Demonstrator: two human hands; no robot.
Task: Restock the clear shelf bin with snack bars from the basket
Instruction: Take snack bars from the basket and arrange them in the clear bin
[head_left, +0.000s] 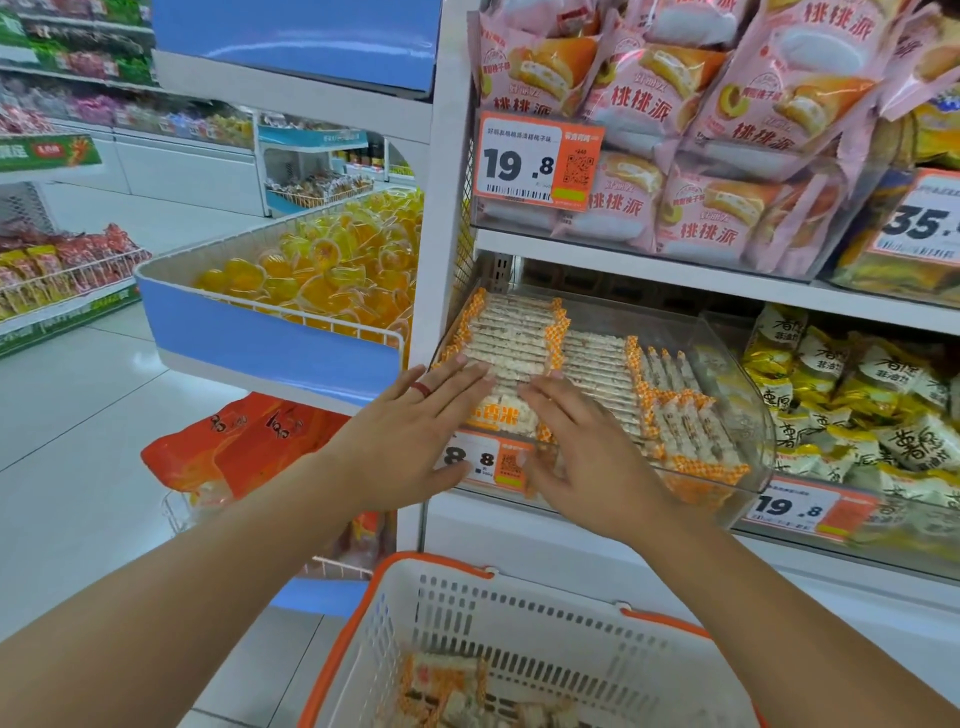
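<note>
Clear shelf bin (748, 395) sits on lower shelf, tilted toward the aisle, w/ its curved front wall at the shelf lip. Snack bars (511, 338) lie in neat rows at the left end; looser ones to the right; far right of the bin is thinly filled.

Left hand (415, 436) lies flat, fingers straight and slightly spread, tips touching the stacked bars near the bin's left edge; red ring on one finger. Right hand (587, 447) also flat, fingers straight and close together, pressing on the bars just beside the left.

Basket (519, 613), white w/ orange rim, sits below the shelf edge btwn the forearms, a few bars at its bottom. Open floor aisle to the left.

Bin's price tag (485, 460) is partly covered, reads "8.8". Upper tag (537, 161) reads "19.8" on the bin of pink packs (696, 130). Tag at right (808, 509) also "19.8"; top right shows "35."
</note>
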